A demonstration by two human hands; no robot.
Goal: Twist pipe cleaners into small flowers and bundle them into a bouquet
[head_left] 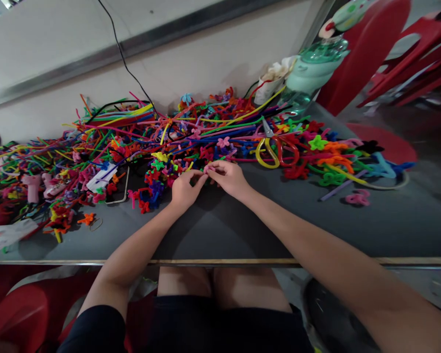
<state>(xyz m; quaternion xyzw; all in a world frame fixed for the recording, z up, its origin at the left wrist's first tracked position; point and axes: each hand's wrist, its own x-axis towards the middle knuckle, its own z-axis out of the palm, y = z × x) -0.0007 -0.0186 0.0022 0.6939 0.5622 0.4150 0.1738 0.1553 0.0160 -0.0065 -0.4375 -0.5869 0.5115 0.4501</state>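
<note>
On the desk (224, 230) we count one pair of scissors (268, 131), with two handle loops, one yellow and one orange-red. Behind it and to its right stands one green bottle (308, 73); straight behind it, one white cup (267, 91) holding crumpled tissue. To its right we see one bright green flower (317, 142), and farther right and closer to us, one looped pink shape (357, 197). Well to its left lie one white card (102, 177) and, nearer the front edge, one orange flower (87, 219) with a thin ring just beside it. The pile of fuzzy stems (139, 132) spreads left of the scissors, far too many for us to count.

Our two hands share one small pink piece (208, 168), left of the scissors and slightly nearer us. The grip of our left hand (185, 190) has thumb and forefinger brought together at the tips on that piece. The grip of our right hand (231, 177) is pinched on it too, thumb against fingers; the piece's exact shape is mostly hidden.
</note>
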